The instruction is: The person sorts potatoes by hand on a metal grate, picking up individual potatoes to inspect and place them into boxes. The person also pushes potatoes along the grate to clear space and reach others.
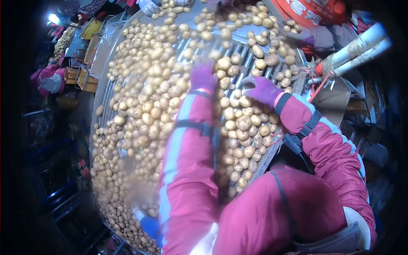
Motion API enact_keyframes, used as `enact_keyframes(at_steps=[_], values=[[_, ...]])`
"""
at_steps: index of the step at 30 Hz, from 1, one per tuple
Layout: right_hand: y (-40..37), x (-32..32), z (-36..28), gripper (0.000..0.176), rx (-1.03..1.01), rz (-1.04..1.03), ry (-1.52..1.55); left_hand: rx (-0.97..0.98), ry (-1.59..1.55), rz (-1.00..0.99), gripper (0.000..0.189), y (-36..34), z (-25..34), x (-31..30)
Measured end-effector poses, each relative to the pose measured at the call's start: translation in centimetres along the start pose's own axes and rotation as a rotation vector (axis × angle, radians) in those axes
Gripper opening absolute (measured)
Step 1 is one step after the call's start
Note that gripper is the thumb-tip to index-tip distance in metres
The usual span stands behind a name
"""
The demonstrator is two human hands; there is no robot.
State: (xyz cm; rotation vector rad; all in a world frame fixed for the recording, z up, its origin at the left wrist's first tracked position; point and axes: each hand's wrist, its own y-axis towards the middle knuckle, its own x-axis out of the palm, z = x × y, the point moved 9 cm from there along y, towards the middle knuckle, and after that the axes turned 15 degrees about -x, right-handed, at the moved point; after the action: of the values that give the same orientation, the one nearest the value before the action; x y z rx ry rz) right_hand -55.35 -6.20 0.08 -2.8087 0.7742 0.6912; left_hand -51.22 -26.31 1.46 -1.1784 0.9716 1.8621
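Resting on the potatoes (pixel 244 123), right hand (pixel 261 90) sits beside blurred left hand (pixel 203 77).

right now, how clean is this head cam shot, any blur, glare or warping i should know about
Head view: strong fisheye, so the roller table bows and the corners fall to black. The left hand is smeared by motion, while the right hand reads fairly sharp. The potatoes blur into streaks towards the lower left. A lamp flares at top left.
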Motion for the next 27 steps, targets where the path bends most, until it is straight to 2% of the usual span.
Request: enact_keyframes(at_steps=[2, 3, 4, 5, 6, 9, 10, 13, 14, 17, 18, 19, 21, 22, 23, 25, 26, 27], values=[[-1.7, -1.3, 0.8, 0.035, 0.023, 0.044, 0.134, -0.041, 0.029, -0.055, 0.035, 0.5, 0.2, 1.0], [-2.9, -2.2, 1.2, 0.036, 0.152, 0.071, 0.155, -0.067, 0.043, -0.083, 0.027, 0.5, 0.2, 1.0], [-3.7, -3.1, 1.3, 0.036, 0.146, 0.110, 0.098, -0.039, 0.062, -0.027, 0.025, -0.1, 0.6, 0.0], [-4.1, -4.2, 1.5, 0.036, 0.133, 0.151, 0.040, 0.013, 0.053, 0.017, 0.030, -1.0, 1.0, -1.2], [-4.2, -5.1, 1.2, 0.038, 0.065, 0.192, -0.062, -0.025, -0.023, -0.007, 0.035, -1.4, 0.4, -1.4], [-3.2, -5.9, 2.0, 0.038, 0.080, 0.275, -0.031, -0.066, -0.157, -0.006, 0.046, -3.1, -0.9, -2.7], [-2.2, -5.8, 1.4, 0.038, 0.025, 0.238, -0.125, -0.070, -0.187, 0.007, 0.049, -3.9, -1.0, -3.4], [-0.1, -3.2, -0.7, 0.039, 0.016, 0.068, -0.177, -0.247, -0.494, -0.061, 0.051, -6.3, -2.1, -6.0], [0.6, -1.4, -0.2, 0.042, 0.059, -0.103, -0.383, -0.253, -0.442, -0.030, 0.048, -7.7, -2.5, -6.5], [2.1, 0.5, 2.4, 0.048, 0.121, -0.227, -0.569, -0.432, -0.648, -0.175, 0.045, -11.6, -1.9, -8.2], [2.5, 0.8, 2.3, 0.042, 0.082, -0.247, -0.597, -0.418, -0.623, -0.186, 0.043, -12.8, -1.1, -9.1], [2.7, 1.1, 1.8, 0.040, 0.083, -0.287, -0.613, -0.431, -0.579, -0.290, 0.045, -13.6, 0.8, -10.3], [3.2, 1.1, 0.8, 0.037, 0.077, -0.363, -0.660, -0.370, -0.594, -0.336, 0.048, -15.5, 3.0, -9.8], [3.4, 1.3, 1.0, 0.034, 0.059, -0.329, -0.689, -0.361, -0.597, -0.346, 0.050, -16.5, 4.2, -9.4], [3.6, 2.0, 1.7, 0.034, 0.063, -0.390, -0.644, -0.396, -0.591, -0.334, 0.051, -17.4, 5.3, -8.7], [4.1, 2.9, 3.6, 0.036, 0.072, -0.513, -0.558, -0.182, -0.550, -0.371, 0.054, -18.5, 8.0, -6.3], [2.2, 1.6, 1.3, 0.040, 0.254, -0.531, -0.299, -0.065, -0.416, -0.350, 0.054, -19.3, 8.6, -4.2], [2.1, 1.9, 1.1, 0.040, 0.077, -0.462, -0.120, -0.188, -0.524, -0.393, 0.054, -19.0, 8.2, -4.3]])
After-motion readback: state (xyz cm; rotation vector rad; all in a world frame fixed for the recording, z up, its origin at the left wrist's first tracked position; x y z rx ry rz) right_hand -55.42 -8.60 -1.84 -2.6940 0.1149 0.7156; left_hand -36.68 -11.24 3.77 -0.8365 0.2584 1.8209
